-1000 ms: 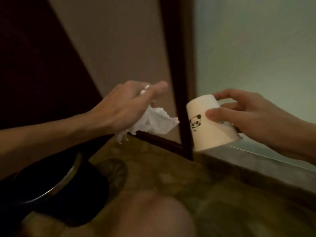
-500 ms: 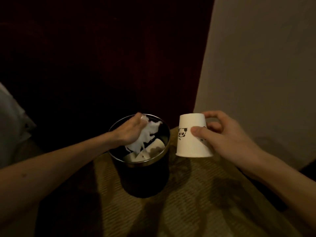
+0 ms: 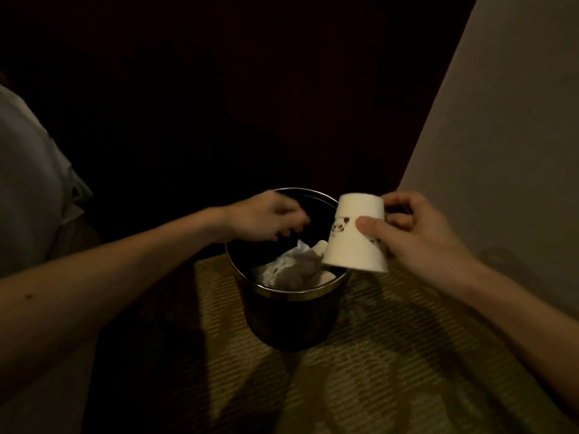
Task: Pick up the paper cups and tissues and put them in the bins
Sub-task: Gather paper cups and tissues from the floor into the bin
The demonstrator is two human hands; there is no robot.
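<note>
Left hand (image 3: 266,219) hangs over the far-left rim of the black bin (image 3: 294,294), fingers loosely curled with nothing in them. Crumpled tissue (image 3: 291,264) is already lying inside, on top of other white trash. The upside-down panda paper cup (image 3: 354,242) sits over the bin's right rim, with the right hand (image 3: 416,233) clamped round it, thumb in front. Honestly the cup looks only half over the opening, so letting go now could bounce it off the rim onto the carpet (image 3: 376,355).
</note>
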